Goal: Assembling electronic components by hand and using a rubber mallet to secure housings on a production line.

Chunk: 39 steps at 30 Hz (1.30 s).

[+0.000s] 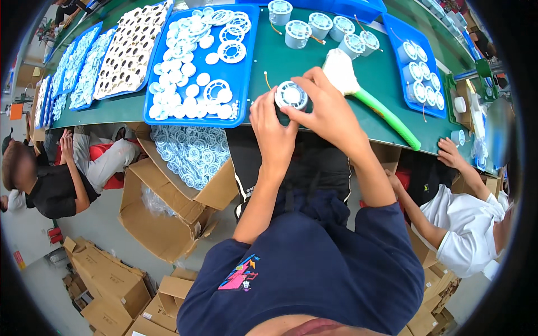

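At the near edge of the green table, both my hands close round a pale, cup-shaped plastic housing (291,95) with a slotted ring on top. My left hand (273,127) grips its left side. The fingers and thumb of my right hand (332,112) hold it from the right and the far side. A thin wire (267,80) sticks up just left of it. Right of my hands lies a mallet (386,116) with a green handle and a white-wrapped head. A blue tray (238,78) of loose white discs and slotted rings stands on the left.
Several similar housings (297,35) with wires stand at the back. A blue tray (399,56) of more housings is at right. Trays of parts (126,53) line the left. Cardboard boxes (148,204) flank my legs. A co-worker's hand (453,152) rests at the right edge.
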{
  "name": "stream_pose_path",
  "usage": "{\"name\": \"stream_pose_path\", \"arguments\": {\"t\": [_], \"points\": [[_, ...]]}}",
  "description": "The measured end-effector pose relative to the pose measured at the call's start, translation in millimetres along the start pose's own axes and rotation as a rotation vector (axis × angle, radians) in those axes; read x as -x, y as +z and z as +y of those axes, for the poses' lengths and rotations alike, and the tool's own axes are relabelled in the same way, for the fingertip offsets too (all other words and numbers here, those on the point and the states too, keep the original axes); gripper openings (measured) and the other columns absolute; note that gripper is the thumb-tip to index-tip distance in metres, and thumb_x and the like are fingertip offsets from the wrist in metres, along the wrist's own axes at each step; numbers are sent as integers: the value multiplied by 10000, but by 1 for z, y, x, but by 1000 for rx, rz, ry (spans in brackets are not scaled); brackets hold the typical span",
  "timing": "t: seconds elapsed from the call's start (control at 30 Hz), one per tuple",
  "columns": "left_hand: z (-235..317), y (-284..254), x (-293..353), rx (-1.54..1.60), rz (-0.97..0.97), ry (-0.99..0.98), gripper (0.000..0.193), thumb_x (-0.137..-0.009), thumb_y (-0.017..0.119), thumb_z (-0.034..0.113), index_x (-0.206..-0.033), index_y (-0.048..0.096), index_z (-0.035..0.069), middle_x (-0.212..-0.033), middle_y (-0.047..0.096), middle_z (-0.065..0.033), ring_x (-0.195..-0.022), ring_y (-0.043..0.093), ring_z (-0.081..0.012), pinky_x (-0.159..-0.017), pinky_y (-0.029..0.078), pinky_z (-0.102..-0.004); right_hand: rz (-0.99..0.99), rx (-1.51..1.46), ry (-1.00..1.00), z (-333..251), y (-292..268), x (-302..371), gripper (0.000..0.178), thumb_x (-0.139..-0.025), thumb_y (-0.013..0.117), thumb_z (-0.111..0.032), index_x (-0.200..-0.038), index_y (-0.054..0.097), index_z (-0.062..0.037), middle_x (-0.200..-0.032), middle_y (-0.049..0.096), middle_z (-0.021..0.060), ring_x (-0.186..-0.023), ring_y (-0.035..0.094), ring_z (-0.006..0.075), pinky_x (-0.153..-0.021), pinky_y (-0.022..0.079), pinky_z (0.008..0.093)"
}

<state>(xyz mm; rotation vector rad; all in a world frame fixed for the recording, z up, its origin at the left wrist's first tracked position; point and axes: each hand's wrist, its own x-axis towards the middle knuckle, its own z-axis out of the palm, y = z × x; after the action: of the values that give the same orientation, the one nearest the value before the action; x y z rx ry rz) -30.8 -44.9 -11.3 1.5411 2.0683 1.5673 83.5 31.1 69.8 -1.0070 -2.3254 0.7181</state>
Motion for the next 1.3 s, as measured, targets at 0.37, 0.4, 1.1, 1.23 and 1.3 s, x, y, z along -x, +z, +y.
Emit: {"name": "stream_pose_path", "arguments": {"t": [0.37, 0.4, 1.1, 1.23, 1.3], "points": [[-3, 2, 1, -3, 23, 6, 650, -792, 838, 147, -1362, 562, 1, -1250, 627, -193, -1246, 544, -403, -1046, 403, -518, 24, 6, 31, -8, 9, 2, 507, -836, 825, -240, -1205, 643, 55, -1162, 545, 216, -946, 675, 400, -789, 575, 455], [-4, 2, 1, 2, 20, 6, 655, -789, 842, 152, -1361, 561, 2, -1252, 628, -192, -1247, 544, -402, -1048, 402, -517, 10, 4, 34, -8, 9, 3, 499, -842, 820, -235, -1207, 638, 52, -1166, 541, 218, -936, 678, 401, -777, 578, 455], [8, -7, -7, 224, -55, -74, 653, -874, 845, 252, -1407, 553, 11, -1294, 640, -195, -1185, 616, -367, -1024, 454, -465, 225, 541, 194, 92, -40, 68, 426, -917, 746, -196, -1310, 639, -72, -1132, 618, 143, -1108, 592, 352, -941, 479, 479], [6, -9, -8, 263, -99, -85, 655, -875, 843, 240, -1428, 560, 32, -1301, 637, -181, -1194, 609, -358, -1035, 446, -461, 276, 582, 127, 89, -50, 65, 338, -960, 725, -262, -1232, 673, -68, -965, 666, 125, -881, 660, 350, -744, 512, 449], [6, -12, -10, 264, -117, -98, 652, -877, 841, 233, -1433, 563, 37, -1305, 632, -179, -1195, 606, -357, -1036, 447, -458, 356, 475, 145, 68, -60, 59, 325, -999, 691, -300, -1206, 679, -50, -886, 692, 135, -755, 667, 362, -657, 512, 441]]}}
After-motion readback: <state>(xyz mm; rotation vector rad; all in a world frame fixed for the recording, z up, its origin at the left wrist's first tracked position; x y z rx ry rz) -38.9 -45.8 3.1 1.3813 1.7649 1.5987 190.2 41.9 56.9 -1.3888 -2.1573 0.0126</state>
